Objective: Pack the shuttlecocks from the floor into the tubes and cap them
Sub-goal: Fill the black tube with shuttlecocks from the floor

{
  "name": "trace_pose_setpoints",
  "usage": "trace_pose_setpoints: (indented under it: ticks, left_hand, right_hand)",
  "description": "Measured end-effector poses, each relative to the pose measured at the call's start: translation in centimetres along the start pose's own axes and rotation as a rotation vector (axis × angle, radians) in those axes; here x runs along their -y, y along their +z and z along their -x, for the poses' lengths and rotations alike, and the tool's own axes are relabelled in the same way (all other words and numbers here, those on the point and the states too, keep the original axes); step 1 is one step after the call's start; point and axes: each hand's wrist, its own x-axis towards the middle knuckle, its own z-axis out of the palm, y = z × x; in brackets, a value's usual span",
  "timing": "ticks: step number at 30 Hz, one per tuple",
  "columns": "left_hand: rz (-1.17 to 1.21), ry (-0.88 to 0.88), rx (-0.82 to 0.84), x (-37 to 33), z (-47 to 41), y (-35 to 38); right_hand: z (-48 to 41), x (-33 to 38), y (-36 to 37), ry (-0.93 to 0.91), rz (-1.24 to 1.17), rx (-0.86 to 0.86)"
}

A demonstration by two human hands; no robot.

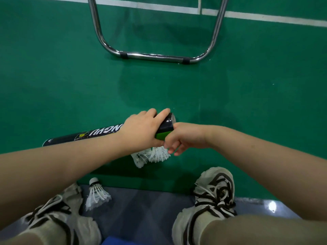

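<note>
Shuttlecocks (152, 155) under tube (79, 137), chair frame (154, 57) beyond

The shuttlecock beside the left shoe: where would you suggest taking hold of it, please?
Probably pinch the shuttlecock at its cork, coming from above on the far side: the cork points away from the person, the feathers flare toward them, and the left shoe crowds its left.

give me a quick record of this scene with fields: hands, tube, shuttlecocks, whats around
left hand: grips the black tube near its right end
right hand: fingers curled at that end; what it holds is hidden
shuttlecocks: feathers of a cluster show just below the hands
loose shuttlecock: lies beside the left shoe
background: metal frame on the floor
</note>
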Motion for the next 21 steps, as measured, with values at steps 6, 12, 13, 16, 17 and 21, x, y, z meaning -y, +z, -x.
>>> trace_pose_setpoints:
  ticks: [6, 12, 13, 16, 17, 21]
  left_hand:
    - [-0.053, -0.092, 0.012, 4.0, 0.2, 0.5]
    - [-0.067, -0.17, 0.061, 7.3, 1.5, 1.3]
    - [-0.056, -0.179, 0.062, 7.6, 1.8, 1.4]
    - [-0.045, -0.196, 0.067, 8.0, 2.4, 1.7]
    - [-0.045, -0.199, 0.068, 8.1, 2.6, 1.7]
    - [-0.05, -0.194, 0.064, 8.5, 3.0, 1.7]
  right_hand:
    - [-2.2, -0.3, 1.3, -0.114, -0.337, -0.244]
    - [-3.4, -2.5, 2.5, 0.007, -0.219, -0.387]
    - [-3.7, -2.9, 2.9, 0.045, -0.167, -0.403]
    - [-4.2, -3.4, 4.3, 0.195, -0.06, -0.324]
    - [-4.3, -3.4, 4.7, 0.247, -0.043, -0.266]
    - [-5.4, -4.2, 5.5, 0.357, -0.209, -0.143]
